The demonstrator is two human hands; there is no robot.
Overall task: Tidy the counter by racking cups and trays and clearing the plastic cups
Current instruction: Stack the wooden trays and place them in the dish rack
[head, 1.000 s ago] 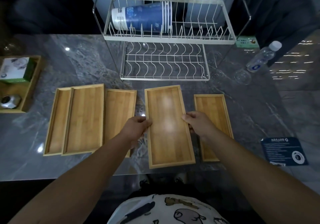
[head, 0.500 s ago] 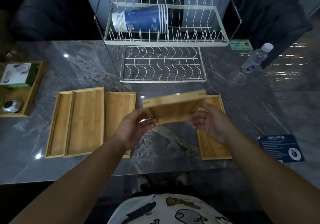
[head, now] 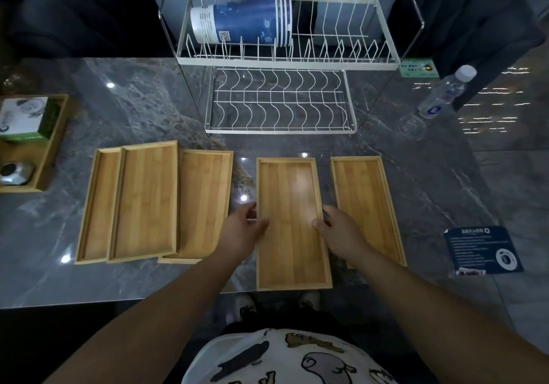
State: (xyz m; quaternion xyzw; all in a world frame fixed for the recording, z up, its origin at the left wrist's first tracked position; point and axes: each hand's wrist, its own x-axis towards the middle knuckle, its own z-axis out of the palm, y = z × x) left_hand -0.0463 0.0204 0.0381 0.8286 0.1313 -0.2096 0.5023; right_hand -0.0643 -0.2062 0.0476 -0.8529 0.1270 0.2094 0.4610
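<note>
1. Head view: my left hand [head: 242, 229] and right hand [head: 338, 232] pinch the long edges of a flat rectangular bamboo tray [head: 292, 223], thumbs on top; it lies on the grey marble counter [head: 148, 110].
2. Another bamboo tray [head: 367, 205] lies just right of it; three overlapping ones [head: 145, 202] lie left.
3. A stack of blue paper cups [head: 243, 22] lies sideways in the white wire rack's [head: 341, 62] upper tier.

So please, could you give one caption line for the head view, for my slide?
Both hands, left hand and right hand, grip a bamboo tray lying flat on the counter, before the wire rack.
</note>
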